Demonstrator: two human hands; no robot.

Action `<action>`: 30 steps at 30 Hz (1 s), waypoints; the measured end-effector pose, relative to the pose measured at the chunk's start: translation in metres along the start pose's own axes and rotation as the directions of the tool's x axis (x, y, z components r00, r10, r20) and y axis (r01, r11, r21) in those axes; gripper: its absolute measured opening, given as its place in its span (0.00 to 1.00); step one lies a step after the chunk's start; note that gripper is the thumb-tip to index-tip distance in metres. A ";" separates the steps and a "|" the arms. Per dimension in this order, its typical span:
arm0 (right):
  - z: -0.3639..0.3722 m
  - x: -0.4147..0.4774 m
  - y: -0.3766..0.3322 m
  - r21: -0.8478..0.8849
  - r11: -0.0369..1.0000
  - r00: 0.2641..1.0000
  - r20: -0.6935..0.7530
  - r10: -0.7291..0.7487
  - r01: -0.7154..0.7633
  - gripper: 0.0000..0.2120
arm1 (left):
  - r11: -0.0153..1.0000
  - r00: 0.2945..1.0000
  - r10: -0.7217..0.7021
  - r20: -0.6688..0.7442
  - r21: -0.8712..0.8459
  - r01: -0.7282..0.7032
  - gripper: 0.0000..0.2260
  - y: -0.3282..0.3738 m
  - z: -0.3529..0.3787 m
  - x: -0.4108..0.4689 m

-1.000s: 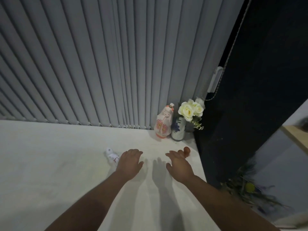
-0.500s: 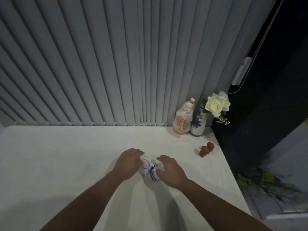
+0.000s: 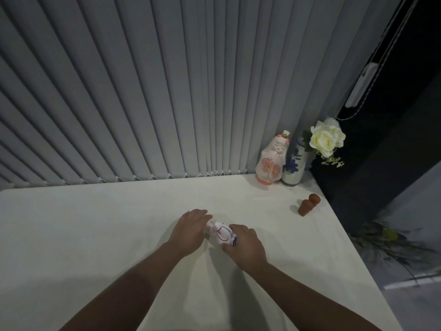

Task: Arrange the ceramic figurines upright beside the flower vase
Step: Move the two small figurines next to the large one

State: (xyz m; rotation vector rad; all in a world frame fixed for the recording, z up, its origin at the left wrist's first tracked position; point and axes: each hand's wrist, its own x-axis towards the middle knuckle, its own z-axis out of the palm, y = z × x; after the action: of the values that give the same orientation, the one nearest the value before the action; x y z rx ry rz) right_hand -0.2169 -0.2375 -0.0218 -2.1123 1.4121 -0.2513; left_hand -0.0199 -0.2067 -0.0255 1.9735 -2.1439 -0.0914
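While both hands close around it, the small white figurine (image 3: pixel 223 235) lies on its side on the counter (image 3: pixel 95 235), between the left hand (image 3: pixel 189 229) and the right hand (image 3: pixel 247 243). The left hand cups its far end with curled fingers; the right hand grips the near end, partly covering it. Grip is judged incomplete. Recommended: lift with both hands, support the base, turn it upright before setting down. Well beyond the right hand, a pink-flowered doll figurine (image 3: pixel 272 161) stands upright, touching or just beside the flower vase (image 3: pixel 294 167). A brown figurine (image 3: pixel 307 204) lies nearer, apparently toppled. Placement should leave clearance from the counter edge.
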 end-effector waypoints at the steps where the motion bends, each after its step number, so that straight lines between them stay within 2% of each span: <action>1: 0.002 0.001 -0.002 -0.014 1.000 1.000 -0.021 0.001 -0.001 0.19 | 1.000 1.000 0.014 0.012 0.007 -0.014 0.24 -0.002 0.000 0.001; 6: 0.010 0.004 -0.005 -0.085 0.996 0.994 -0.109 -0.003 -0.006 0.18 | 1.000 0.999 0.010 0.039 -0.014 -0.009 0.28 -0.013 0.005 0.008; 10: 0.014 0.006 -0.001 -0.070 0.997 0.989 -0.146 -0.031 0.021 0.16 | 0.994 0.997 -0.018 0.069 -0.109 0.026 0.25 -0.019 0.008 0.014; 15: 0.009 0.010 0.003 -0.027 0.999 0.993 -0.108 -0.048 0.045 0.15 | 0.979 0.984 -0.084 0.156 -0.172 0.111 0.23 -0.020 0.005 0.021; 19: -0.006 0.017 0.008 0.032 0.999 0.997 -0.067 -0.037 0.039 0.16 | 0.974 0.968 -0.134 0.211 -0.154 0.169 0.19 -0.023 0.003 0.033; 23: -0.030 0.033 0.016 0.037 0.999 0.996 -0.083 -0.035 0.038 0.18 | 0.960 0.968 -0.174 0.180 -0.189 0.208 0.17 -0.017 0.001 0.053; 30: -0.090 0.072 0.035 -0.179 0.983 0.997 -0.064 -0.041 0.029 0.19 | 0.964 0.979 -0.148 0.138 -0.201 0.174 0.17 0.009 -0.007 0.114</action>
State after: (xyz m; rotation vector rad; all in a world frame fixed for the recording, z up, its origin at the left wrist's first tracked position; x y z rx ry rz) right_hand -0.2549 -0.3438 0.0202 -2.2942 1.4859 -0.2192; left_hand -0.0349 -0.3182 -0.0033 2.0576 -1.9445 -0.4594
